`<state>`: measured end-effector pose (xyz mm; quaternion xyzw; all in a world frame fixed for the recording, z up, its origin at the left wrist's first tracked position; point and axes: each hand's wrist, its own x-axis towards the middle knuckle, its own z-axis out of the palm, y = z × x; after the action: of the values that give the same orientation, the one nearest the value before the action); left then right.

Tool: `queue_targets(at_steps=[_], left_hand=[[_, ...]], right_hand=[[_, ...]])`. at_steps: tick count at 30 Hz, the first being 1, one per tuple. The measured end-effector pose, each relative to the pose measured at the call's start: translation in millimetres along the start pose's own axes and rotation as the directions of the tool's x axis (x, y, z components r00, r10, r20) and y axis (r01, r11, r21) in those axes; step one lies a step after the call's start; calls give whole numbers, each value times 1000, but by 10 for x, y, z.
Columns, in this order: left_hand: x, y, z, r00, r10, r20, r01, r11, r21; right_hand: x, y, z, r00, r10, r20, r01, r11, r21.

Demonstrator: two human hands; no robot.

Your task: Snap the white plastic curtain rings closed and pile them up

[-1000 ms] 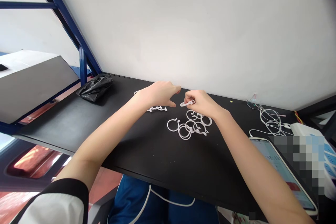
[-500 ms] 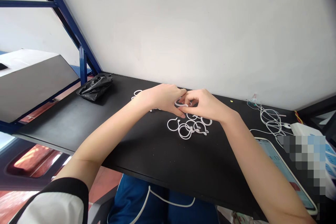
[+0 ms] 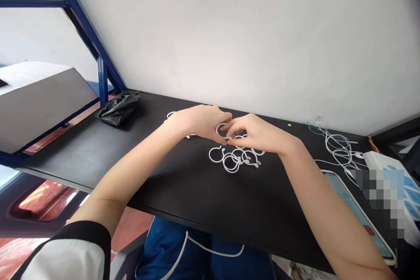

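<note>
Between my two hands, just above the black tabletop (image 3: 197,179), is a white ring (image 3: 220,126), the kind used as a curtain ring. My left hand (image 3: 203,121) curls round its left side, thumb and fingers closed on it. My right hand (image 3: 251,132) pinches the lower right of the same ring with thumb and fingertips. Several loose white rings (image 3: 231,163), with small eyelets at their openings, lie overlapping below and to the right of the hands. More white rings (image 3: 171,114) lie behind my left wrist, mostly hidden.
A crumpled black plastic bag (image 3: 118,109) lies at the back left. On the right are tangled white cables (image 3: 339,148), a phone (image 3: 357,214) partly behind my right forearm, and a white power strip (image 3: 387,166). A white wall (image 3: 229,39) borders the table's back edge.
The held ring has turned more upright and faces the camera more. My right fingers have shifted slightly down and left along it. The loose rings have stayed put.
</note>
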<state>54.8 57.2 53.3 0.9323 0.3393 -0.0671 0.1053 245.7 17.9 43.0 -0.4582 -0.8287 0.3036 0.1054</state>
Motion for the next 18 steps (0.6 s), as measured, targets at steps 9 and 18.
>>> queue_targets(at_steps=[9,18], left_hand=[[10,-12,22,995,-82,54,81,996,28],[-35,24,5,992,-87,95,84,996,33]], right_hand=[[22,7,38,997,-22,-68,24,1000,16],[26,-22,69,990,-17,-141,33,993,114]])
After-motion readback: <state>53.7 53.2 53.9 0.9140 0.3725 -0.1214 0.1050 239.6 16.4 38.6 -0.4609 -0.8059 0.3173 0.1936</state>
